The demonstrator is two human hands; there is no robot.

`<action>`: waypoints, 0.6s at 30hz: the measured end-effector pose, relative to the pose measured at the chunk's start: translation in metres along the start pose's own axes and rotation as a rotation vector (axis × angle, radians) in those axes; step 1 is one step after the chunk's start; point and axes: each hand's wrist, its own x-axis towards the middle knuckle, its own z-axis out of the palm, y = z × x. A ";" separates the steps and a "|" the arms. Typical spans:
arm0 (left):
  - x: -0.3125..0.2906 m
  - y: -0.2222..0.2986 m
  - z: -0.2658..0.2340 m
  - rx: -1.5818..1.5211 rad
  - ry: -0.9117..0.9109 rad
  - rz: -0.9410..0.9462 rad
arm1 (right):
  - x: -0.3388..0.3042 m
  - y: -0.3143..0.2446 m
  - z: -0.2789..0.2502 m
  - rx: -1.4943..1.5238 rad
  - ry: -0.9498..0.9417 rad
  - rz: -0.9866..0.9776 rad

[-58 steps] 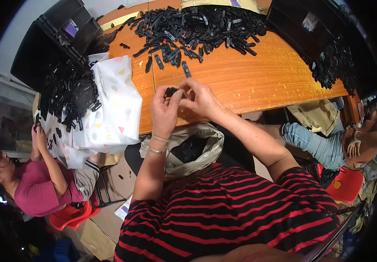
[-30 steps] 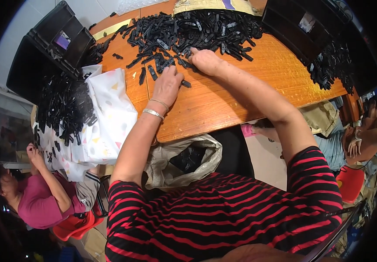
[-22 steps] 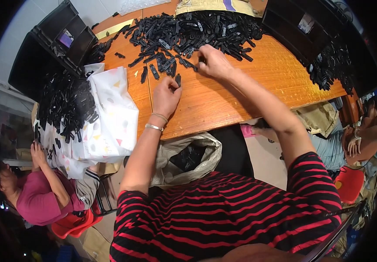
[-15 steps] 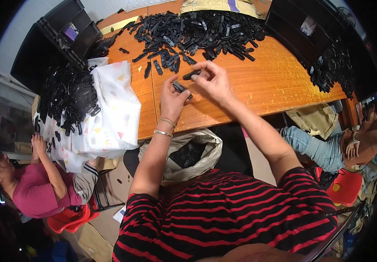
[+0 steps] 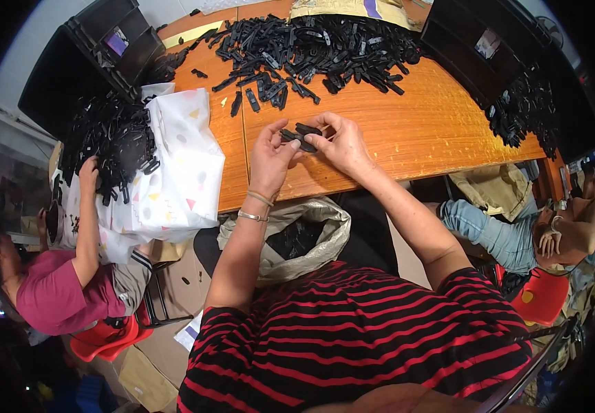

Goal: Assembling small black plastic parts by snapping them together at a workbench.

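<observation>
Over the near part of the wooden table [image 5: 407, 138], both hands meet around small black plastic parts. My left hand [image 5: 270, 165], with bands on its wrist, pinches one slim black plastic part [image 5: 289, 135] between thumb and fingers. Another black plastic part [image 5: 307, 129] is gripped by my right hand [image 5: 345, 146], whose thumb presses down near the left hand's part. The two parts touch or nearly touch; their exact kind is too small to tell. Just beyond my hands spreads a large pile of similar black parts [image 5: 338, 51], several lying loose at its near edge.
An open woven sack [image 5: 338, 224] with dark contents sits at my lap. Black bins [image 5: 476, 48] stand at either side, with parts heaped beside them. On the left, a co-worker [image 5: 49, 289] reaches into a heap on white patterned sheeting [image 5: 180, 158]; another person [image 5: 497, 230] sits at right.
My hands have come together, bringing the two black parts close against each other. The left co-worker's arm has moved up to the heap of parts.
</observation>
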 end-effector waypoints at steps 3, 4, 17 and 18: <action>-0.001 0.004 0.003 -0.005 0.020 -0.025 | -0.003 -0.008 -0.001 -0.022 0.045 -0.060; 0.000 0.001 0.001 -0.005 0.020 -0.026 | -0.005 -0.010 0.000 -0.053 0.067 -0.113; -0.001 -0.008 0.001 0.094 0.040 0.191 | -0.006 -0.017 -0.001 -0.158 -0.013 -0.118; -0.002 -0.008 0.001 0.150 0.041 0.210 | -0.008 -0.019 -0.001 -0.153 -0.012 -0.142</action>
